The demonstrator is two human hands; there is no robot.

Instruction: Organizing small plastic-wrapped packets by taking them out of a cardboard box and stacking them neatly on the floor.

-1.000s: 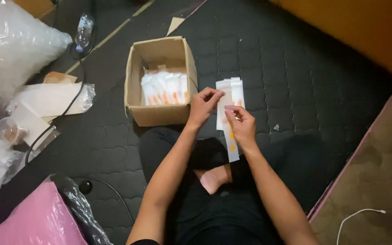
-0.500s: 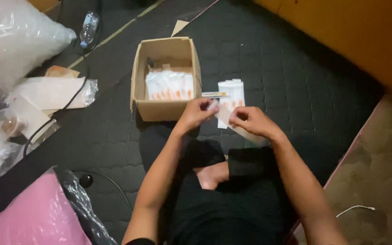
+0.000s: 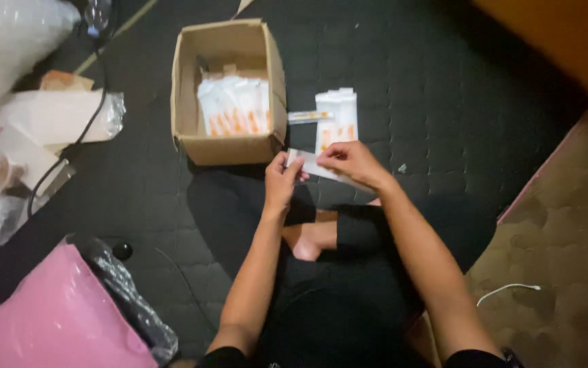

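**Both hands on one white packet, just off the box corner**

Person seated cross-legged on a dark quilted mat [image 3: 443,82]. Left hand [image 3: 281,182] and right hand [image 3: 350,161] meet in front of the knees, fingers of both pinched closed on a small white packet [image 3: 309,163], left at its near end, right on its far edge. Packet held low, just above the mat, tilted slightly.

Cardboard box [image 3: 229,146] stands open just left of the hands; its near right corner almost touches the left hand. Inside, a row of white packets with orange marks [image 3: 234,105] fills the back half; front half bare cardboard.

Beyond the right hand, a short stack of the same packets [image 3: 336,116] lies flat on the mat, with a thin strip [image 3: 309,116] between stack and box wall.

Open mat to the right of the stack, running to the brown carpet [image 3: 566,225] edge. A white cord [image 3: 508,289] lies on the carpet.

Left side crowded: clear plastic bags [image 3: 55,116], a black cable [image 3: 69,150] trailing across, a pink bag [image 3: 49,320] at the near left edge with crumpled clear wrap [image 3: 127,293] beside it.
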